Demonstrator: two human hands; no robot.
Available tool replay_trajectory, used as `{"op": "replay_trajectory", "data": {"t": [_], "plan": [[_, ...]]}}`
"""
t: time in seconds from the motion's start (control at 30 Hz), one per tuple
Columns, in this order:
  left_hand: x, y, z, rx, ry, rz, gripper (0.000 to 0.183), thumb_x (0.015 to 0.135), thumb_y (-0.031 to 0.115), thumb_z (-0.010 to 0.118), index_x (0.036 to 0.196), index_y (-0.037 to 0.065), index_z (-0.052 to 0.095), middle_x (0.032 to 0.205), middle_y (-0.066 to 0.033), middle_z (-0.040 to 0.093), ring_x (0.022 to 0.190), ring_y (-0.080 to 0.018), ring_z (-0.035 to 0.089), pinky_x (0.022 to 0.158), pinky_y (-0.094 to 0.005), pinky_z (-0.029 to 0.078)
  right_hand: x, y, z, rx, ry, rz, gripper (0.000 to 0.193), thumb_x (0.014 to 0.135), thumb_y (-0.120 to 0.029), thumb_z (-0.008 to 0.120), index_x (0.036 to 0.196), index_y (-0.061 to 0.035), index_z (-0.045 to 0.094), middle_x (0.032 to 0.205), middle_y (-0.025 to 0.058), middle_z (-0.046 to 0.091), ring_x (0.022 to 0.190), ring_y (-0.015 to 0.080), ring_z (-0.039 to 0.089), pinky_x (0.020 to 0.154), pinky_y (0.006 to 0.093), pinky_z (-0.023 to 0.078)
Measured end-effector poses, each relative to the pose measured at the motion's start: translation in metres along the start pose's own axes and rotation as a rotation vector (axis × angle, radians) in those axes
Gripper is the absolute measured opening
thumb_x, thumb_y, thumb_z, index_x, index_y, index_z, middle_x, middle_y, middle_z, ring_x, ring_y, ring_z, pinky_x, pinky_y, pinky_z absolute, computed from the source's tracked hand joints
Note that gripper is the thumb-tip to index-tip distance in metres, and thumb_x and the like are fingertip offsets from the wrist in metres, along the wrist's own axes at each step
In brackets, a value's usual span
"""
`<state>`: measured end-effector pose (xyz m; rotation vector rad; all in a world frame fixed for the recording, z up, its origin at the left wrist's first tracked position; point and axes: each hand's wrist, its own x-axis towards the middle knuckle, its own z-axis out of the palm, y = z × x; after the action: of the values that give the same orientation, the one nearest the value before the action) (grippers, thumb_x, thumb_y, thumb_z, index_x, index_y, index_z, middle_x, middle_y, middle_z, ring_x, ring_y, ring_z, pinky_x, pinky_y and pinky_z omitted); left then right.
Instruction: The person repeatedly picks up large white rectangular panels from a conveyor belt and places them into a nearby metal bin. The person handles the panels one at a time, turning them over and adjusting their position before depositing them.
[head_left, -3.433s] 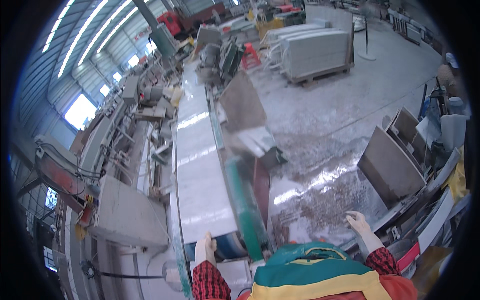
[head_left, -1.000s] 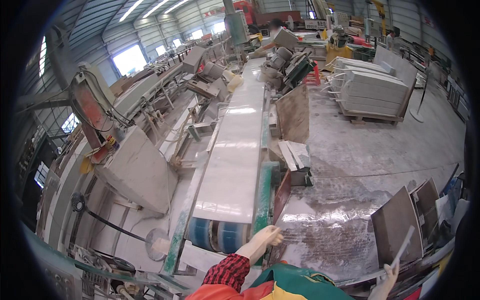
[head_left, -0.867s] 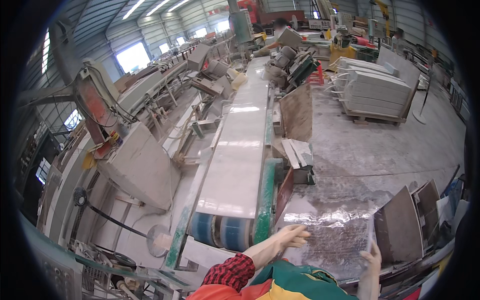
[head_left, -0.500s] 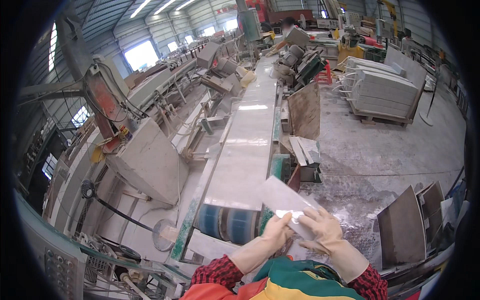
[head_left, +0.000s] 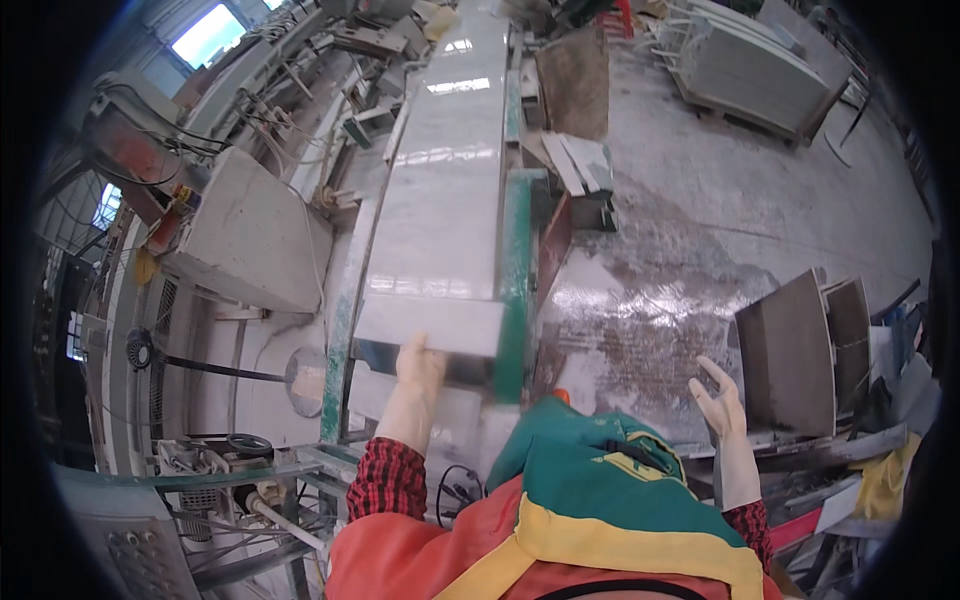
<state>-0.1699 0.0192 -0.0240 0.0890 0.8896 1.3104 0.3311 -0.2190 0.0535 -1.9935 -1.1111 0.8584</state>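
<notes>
While the left hand (head_left: 418,368) presses against the near end of a pale stone slab (head_left: 440,200), its fingers look curled under the slab's front edge, though the grip itself is partly hidden. That slab lies lengthwise on the green-framed conveyor (head_left: 517,270), its near edge at the conveyor's near end. Well apart to the right, the right hand (head_left: 718,402) hangs over the wet floor (head_left: 640,320) with fingers spread and released, holding nothing. Brown slabs (head_left: 790,350) lean just beyond it.

Glossy polished stone slab (head_left: 440,190), green-painted metal frame (head_left: 515,280), wet rough concrete floor (head_left: 700,200), perhaps rubber-gloved left hand (head_left: 418,368).
</notes>
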Motion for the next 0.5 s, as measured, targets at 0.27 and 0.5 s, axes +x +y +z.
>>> {"op": "replay_trajectory", "data": {"t": [0.27,0.5], "plan": [[0.012,-0.006,-0.001,-0.079,0.179,0.052,0.046,0.101,0.001,0.046,0.146,0.009,0.038,0.142,-0.0187,0.048,0.130,-0.0408,0.050,0.105,-0.0604,0.048,-0.026,0.016,0.012,0.038,0.030,0.137,0.052,0.088,-0.023,0.071,0.135,-0.0033,0.061,0.135,0.0186,0.063,0.129,0.0302,0.057,0.109,0.0376,0.042],[0.029,-0.006,-0.026,-0.061,0.085,0.092,0.045,0.102,0.004,0.048,0.146,0.006,0.037,0.140,-0.0178,0.050,0.125,-0.0358,0.054,0.101,-0.0574,0.052,-0.023,0.008,0.015,-0.036,-0.015,0.141,0.049,0.091,-0.017,0.069,0.137,-0.0037,0.060,0.137,0.0155,0.062,0.127,0.0260,0.058,0.109,0.0345,0.043]]}}
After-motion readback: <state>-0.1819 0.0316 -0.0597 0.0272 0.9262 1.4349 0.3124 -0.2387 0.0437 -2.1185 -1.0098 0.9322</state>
